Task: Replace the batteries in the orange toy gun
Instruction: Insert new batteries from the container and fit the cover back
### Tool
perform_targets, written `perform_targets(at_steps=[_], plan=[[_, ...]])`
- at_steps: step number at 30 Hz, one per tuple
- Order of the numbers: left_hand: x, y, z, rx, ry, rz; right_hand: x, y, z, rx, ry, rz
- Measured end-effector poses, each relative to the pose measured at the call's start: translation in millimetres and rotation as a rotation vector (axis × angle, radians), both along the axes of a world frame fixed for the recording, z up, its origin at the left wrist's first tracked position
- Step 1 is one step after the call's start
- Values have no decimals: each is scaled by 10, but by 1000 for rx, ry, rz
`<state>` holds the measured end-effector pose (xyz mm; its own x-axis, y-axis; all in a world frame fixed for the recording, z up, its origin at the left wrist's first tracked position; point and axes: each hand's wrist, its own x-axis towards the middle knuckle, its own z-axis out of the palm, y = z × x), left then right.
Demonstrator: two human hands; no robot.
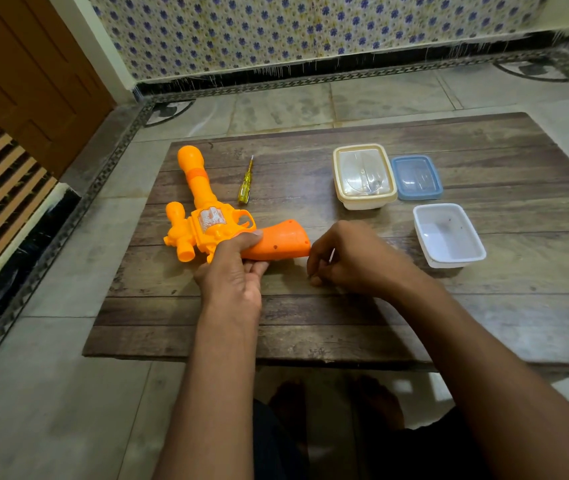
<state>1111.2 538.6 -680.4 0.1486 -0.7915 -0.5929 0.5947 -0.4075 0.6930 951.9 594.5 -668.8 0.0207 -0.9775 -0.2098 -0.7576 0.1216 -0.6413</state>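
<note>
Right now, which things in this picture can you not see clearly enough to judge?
- Head view: what the right hand pinches; the curled fingers hide it.
- Underside of the orange toy gun grip, covered by the left hand.
- Contents of the cream-lidded box and the blue-lidded box, blurred by glare.
- Specks in the open white tray, too small.
</note>
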Motion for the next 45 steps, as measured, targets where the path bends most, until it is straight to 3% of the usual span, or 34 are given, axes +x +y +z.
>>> perform_targets(at_steps=[17, 22, 28, 40, 45], plan=[[50, -51, -46, -1, 5, 5, 7, 15, 12, 13, 109, 164], [10, -33, -77, 3, 1, -3, -102, 51, 46, -244, -64, 32], [-69, -5, -136, 7, -14, -2, 5, 22, 46, -501, -75, 21], [-102, 19, -138, -18, -7, 20, 185, -107, -51, -541, 112, 118], [-117, 48, -84, -17, -5, 46, 226, -120, -100, -541, 90, 74]])
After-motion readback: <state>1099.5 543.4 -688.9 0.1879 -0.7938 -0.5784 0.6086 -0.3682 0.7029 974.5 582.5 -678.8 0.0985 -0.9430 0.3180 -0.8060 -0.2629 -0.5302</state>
